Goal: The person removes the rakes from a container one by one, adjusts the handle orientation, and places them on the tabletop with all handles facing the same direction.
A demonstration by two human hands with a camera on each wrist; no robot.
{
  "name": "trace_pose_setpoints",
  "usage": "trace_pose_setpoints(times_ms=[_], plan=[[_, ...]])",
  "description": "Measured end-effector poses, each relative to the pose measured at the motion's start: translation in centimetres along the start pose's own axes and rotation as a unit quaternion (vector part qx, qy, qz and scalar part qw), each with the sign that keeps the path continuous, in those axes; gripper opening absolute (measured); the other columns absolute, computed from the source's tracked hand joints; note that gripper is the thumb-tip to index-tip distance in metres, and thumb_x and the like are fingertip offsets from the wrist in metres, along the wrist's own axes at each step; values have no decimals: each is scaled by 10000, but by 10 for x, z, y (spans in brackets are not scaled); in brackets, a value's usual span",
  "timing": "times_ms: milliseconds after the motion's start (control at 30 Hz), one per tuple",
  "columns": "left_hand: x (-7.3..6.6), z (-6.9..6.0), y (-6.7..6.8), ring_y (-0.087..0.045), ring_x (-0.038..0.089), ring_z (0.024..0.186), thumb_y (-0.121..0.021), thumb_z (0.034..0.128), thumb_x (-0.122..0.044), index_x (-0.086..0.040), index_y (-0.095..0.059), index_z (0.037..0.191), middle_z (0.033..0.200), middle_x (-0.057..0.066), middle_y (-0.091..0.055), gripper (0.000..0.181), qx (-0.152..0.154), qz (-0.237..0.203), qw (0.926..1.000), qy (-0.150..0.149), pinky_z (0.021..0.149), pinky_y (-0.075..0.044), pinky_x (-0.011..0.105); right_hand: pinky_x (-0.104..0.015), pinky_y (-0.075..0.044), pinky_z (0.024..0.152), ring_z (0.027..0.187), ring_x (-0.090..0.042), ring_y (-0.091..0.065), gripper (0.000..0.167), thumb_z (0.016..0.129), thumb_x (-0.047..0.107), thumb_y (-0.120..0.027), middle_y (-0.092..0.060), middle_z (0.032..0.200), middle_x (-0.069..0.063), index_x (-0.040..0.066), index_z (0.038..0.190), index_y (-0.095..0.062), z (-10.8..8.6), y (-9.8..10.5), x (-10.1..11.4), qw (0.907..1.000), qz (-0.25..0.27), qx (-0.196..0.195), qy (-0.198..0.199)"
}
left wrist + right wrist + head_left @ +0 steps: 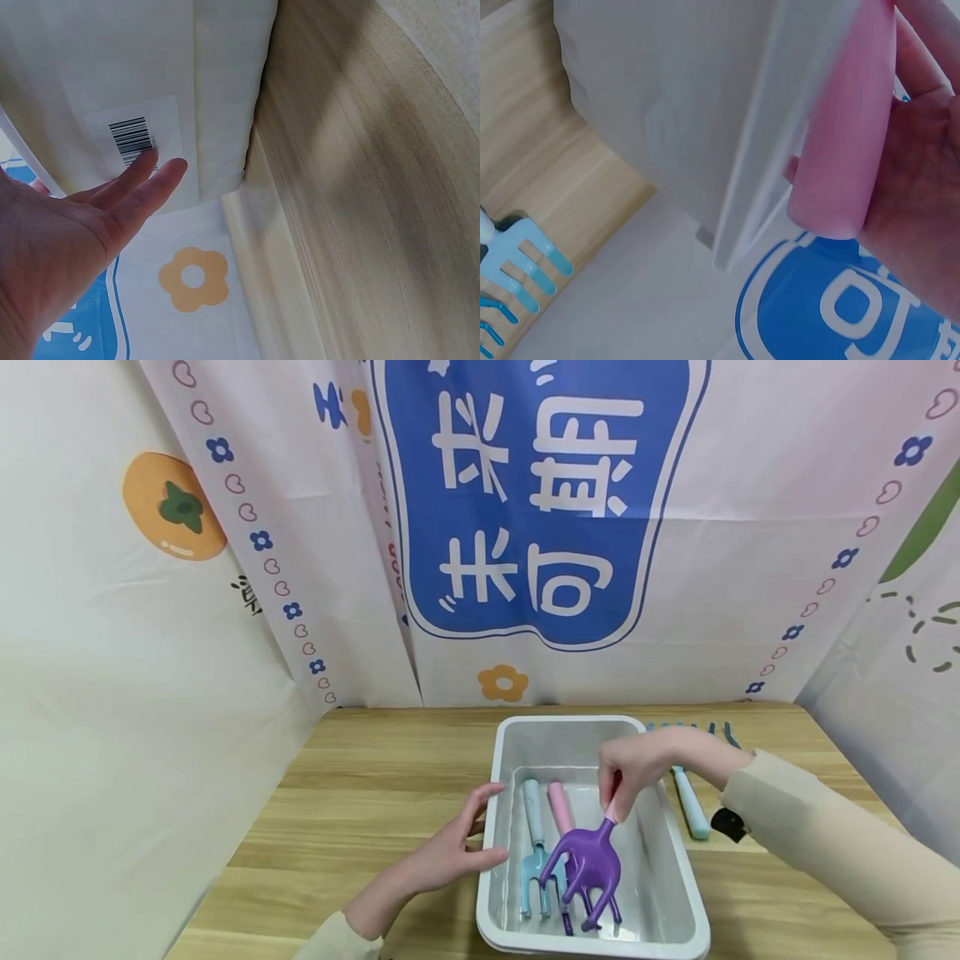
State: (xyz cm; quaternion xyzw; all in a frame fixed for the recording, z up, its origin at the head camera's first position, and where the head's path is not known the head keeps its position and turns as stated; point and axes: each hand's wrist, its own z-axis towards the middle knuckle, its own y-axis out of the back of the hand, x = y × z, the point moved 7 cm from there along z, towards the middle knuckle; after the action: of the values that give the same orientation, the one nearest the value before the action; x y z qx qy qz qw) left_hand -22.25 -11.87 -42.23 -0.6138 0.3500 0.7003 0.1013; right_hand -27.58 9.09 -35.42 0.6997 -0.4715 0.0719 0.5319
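Left hand (459, 850): spread, fingers at the bin's (681, 868) left wall.
Right hand (632, 767): pinching the purple fork (594, 860) by its handle (612, 812).
Purple fork: over the bin's interior; remotely, I'd move it slowly, lest it hook the pink-handled fork (560, 807) inside.

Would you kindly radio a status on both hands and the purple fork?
Right hand grips purple fork by pink handle, over white bin. Left hand at bin's left side. Possible snag: light blue fork and second pink-handled fork in bin.
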Motion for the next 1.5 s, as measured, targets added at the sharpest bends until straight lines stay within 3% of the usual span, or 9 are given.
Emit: trace_pose_setpoints(times_ms=[333,700,900,1133,1333,1500], plan=[[0,1,1,-424,435,1271,-643,933,-306,-155,-146,1515,1488,253,-287,780,-16,27,10000,-31,919,-481,387,-164,-370,557,580,3,-440,66,846,127,-754,-586,654,124,76,805,-764,-23,18,3,9973,12,-425,602],[2,1,1,-418,423,1280,-643,931,-315,-168,-158,1510,1511,241,-260,770,-21,43,10000,35,933,-475,432,-197,-409,562,613,-38,-475,89,880,218,-730,-592,692,105,140,853,-764,-53,30,-9,9921,211,-1036,669],[2,1,1,-407,429,1284,-641,934,-309,-164,-155,1510,1521,237,-242,768,-8,12,10000,38,933,-474,441,-189,-394,528,589,-21,-455,131,898,235,-712,-552,673,120,115,859,-751,-73,34,-13,9869,251,-1402,757],[2,2,0,-411,430,1277,-639,937,-303,-155,-154,1510,1510,242,-255,766,6,-11,10000,7,929,-475,426,-214,-423,531,611,-35,-485,88,925,213,-677,-560,697,106,178,845,-684,-97,31,-26,9834,324,-1697,553],[2,2,1,-408,440,1276,-640,937,-294,-141,-147,1511,1505,260,-249,772,-5,1,10000,-12,930,-472,430,-267,-512,556,633,-102,-582,99,959,157,-624,-634,757,18,76,903,-637,-113,25,-44,9769,874,-1917,347],[2,2,1,-408,437,1279,-637,938,-293,-142,-146,1512,1502,262,-252,771,5,-7,10000,-22,928,-472,420,-265,-489,495,585,-170,-599,126,995,131,-559,-670,773,-19,16,946,-580,-124,19,-58,9697,1243,-2091,221]])
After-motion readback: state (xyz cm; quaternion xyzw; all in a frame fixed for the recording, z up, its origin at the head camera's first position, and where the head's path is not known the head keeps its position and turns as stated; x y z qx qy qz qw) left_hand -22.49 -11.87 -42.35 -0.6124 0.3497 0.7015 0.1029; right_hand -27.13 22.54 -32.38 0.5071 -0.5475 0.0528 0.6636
